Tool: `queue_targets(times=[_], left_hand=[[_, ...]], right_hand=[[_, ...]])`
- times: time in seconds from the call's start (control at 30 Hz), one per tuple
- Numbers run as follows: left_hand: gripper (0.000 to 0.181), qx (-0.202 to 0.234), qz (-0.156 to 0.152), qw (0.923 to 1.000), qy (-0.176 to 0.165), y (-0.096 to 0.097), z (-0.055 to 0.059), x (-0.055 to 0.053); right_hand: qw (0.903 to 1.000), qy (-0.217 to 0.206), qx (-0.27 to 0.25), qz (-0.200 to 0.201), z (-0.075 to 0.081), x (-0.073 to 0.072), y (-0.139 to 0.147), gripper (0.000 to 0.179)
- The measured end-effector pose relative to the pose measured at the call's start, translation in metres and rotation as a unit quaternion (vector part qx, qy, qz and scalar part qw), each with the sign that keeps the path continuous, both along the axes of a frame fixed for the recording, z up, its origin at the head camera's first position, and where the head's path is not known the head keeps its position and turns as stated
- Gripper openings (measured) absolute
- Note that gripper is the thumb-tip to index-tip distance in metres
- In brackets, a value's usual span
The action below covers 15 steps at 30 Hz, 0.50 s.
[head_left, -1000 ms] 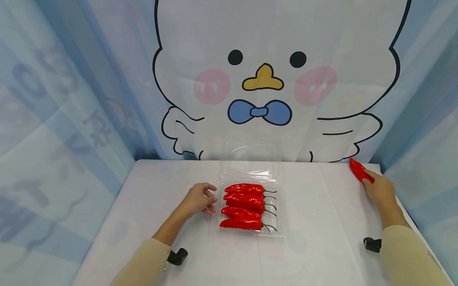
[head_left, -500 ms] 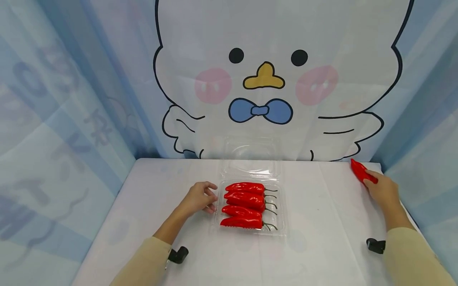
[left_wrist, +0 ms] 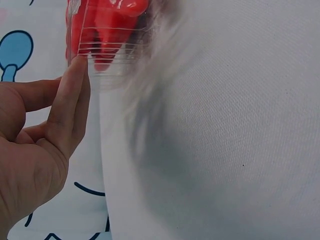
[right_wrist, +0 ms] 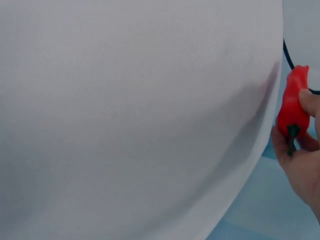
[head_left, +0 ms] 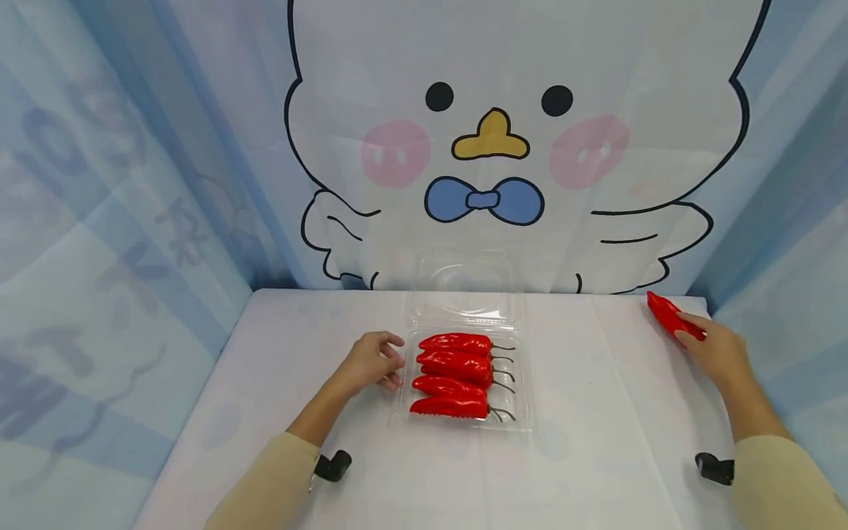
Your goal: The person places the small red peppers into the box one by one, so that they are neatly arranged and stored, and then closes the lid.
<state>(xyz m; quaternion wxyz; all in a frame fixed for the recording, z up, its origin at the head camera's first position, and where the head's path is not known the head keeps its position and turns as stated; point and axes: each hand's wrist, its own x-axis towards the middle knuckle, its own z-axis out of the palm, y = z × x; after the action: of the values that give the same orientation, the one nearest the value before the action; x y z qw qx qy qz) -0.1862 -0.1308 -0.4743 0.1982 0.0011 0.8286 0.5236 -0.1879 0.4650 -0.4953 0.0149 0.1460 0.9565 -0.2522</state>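
Note:
Several glossy red peppers point(head_left: 457, 363) with green stems lie side by side in a clear plastic clamshell box point(head_left: 522, 412), its lid point(head_left: 464, 313) standing open at the back. At the box's left wall my left hand point(head_left: 372, 362) rests with loosely bent fingers; in the left wrist view its fingertips point(left_wrist: 79, 67) touch the ribbed wall. My right hand point(head_left: 718, 353) holds another red pepper point(head_left: 665, 311) at the table's far right corner, thumb on one side and fingers on the other. The right wrist view shows that pepper's green stem point(right_wrist: 293, 135) pointing toward the palm.
A white cloth covers the table point(head_left: 583, 456). Behind it hangs a curtain point(head_left: 483, 243) with a cartoon bird, and pale blue curtains point(head_left: 99, 258) flank both sides. Black wrist camera mounts point(head_left: 333, 465) stick out from both sleeves.
My right hand has shifted slightly to the right with the pepper still in its grip. The left hand stays by the box. The head view has tilted down a little.

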Motion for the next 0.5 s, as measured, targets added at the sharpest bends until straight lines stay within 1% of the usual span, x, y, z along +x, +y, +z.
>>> queue_targets(times=[0.1, 0.2, 0.37, 0.5], left_hand=[[0.038, -0.003, 0.001, 1.0, -0.002, 0.0, 0.001, 0.0], [0.038, -0.004, 0.0, 1.0, -0.003, 0.001, 0.001, -0.001], [0.038, -0.003, 0.001, 1.0, -0.002, 0.0, -0.001, -0.001], [0.038, -0.003, 0.002, 1.0, -0.002, -0.001, -0.001, -0.001]], right_hand=[[1.0, 0.0, 0.0, 0.009, 0.002, 0.003, -0.004, 0.063], [0.9997, 0.009, 0.004, 0.024, 0.005, 0.007, -0.01, 0.062], [0.9967, 0.043, 0.025, 0.063, 0.012, 0.013, -0.024, 0.059], [0.9933, 0.067, 0.035, 0.087, 0.017, 0.016, -0.035, 0.056]])
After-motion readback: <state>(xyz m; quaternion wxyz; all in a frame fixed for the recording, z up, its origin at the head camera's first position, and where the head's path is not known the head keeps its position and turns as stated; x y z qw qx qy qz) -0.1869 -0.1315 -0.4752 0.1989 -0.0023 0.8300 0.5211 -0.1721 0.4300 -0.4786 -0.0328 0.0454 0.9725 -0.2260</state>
